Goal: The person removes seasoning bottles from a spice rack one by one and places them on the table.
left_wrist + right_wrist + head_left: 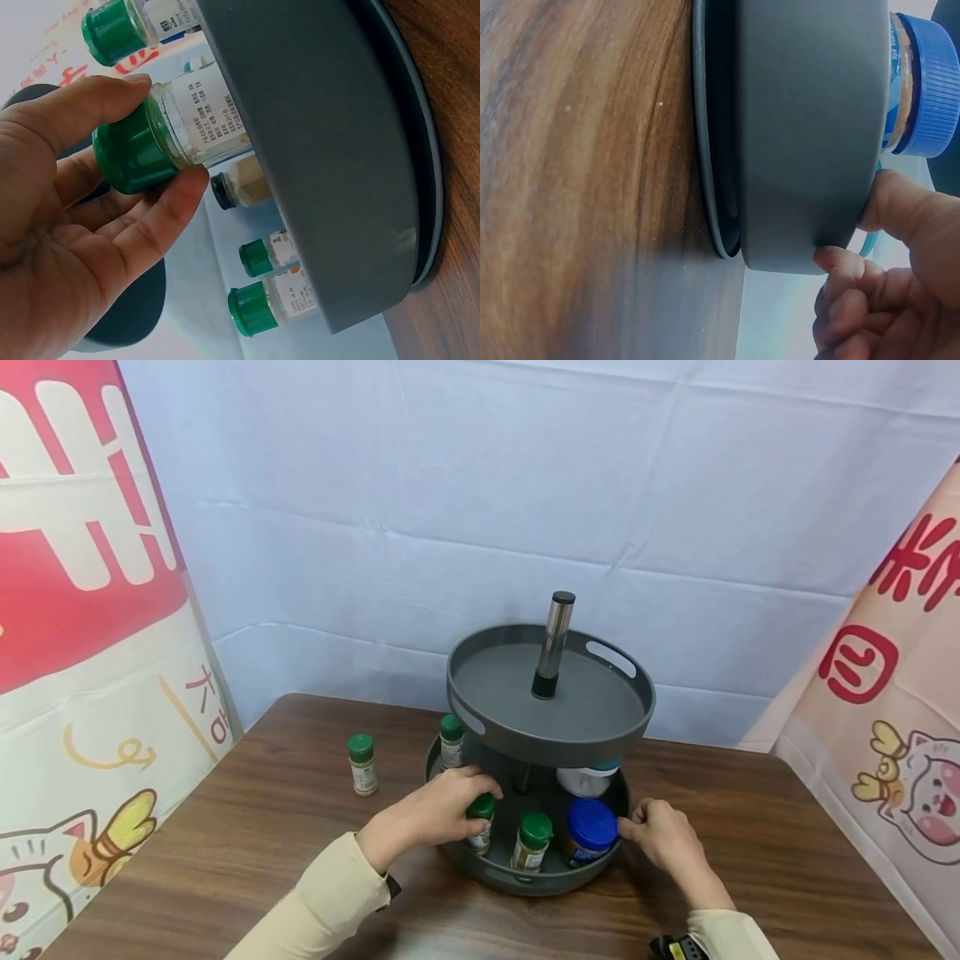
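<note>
A grey two-tier turntable stands on the table, with an upper tray (495, 685) and a lower tray (517, 885). My left hand (442, 810) reaches in under the upper tray and grips a spice jar (202, 112) by its green cap, thumb on one side and fingers on the other. The jar's base is hidden behind the lower tray's wall in the left wrist view. On the right, my right hand (663, 839) pinches the lower tray's rim between thumb and index finger. Close by it, a blue-lidded jar (592, 827) sits in the lower tray.
Another green-capped jar (535, 839) is at the lower tray's front, one more (452, 739) at its left. A white tub (585, 781) stands behind the blue lid. Left on the wooden table (300, 827) is a separate green-capped jar (363, 768). A metal post (555, 643) rises through the upper tray.
</note>
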Motion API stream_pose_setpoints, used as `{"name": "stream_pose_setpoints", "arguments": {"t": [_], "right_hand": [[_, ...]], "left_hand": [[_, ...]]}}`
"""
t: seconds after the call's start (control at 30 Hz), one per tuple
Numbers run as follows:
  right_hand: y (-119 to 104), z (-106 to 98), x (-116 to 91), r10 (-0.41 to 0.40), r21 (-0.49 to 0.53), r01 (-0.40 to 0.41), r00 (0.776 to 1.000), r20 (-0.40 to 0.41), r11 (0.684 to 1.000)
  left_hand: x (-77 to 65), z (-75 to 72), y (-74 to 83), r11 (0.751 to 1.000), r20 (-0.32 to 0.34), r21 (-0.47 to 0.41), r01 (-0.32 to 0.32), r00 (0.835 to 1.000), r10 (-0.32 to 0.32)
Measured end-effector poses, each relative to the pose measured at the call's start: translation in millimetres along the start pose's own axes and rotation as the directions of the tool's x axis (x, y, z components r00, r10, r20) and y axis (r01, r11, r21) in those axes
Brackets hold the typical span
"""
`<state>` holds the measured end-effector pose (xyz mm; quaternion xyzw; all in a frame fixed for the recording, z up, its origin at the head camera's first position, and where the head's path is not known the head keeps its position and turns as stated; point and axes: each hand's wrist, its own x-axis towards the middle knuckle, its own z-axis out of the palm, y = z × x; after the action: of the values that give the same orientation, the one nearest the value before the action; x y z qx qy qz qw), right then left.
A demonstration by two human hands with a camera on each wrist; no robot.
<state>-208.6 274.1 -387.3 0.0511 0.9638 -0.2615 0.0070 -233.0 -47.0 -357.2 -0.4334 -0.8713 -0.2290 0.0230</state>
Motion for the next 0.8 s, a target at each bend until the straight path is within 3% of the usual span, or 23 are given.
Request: {"name": "stream_pose_setpoints", "arguments": {"t": [0.8], "right_hand": [[1.8, 1.3, 1.5, -0.046, -0.011, 0.046, 0.999, -0.013, 0.999]], "left_hand": [[-1.8, -6.1, 2.1, 1.000, -0.019, 0.005, -0.005, 1.000, 0.005]]}}
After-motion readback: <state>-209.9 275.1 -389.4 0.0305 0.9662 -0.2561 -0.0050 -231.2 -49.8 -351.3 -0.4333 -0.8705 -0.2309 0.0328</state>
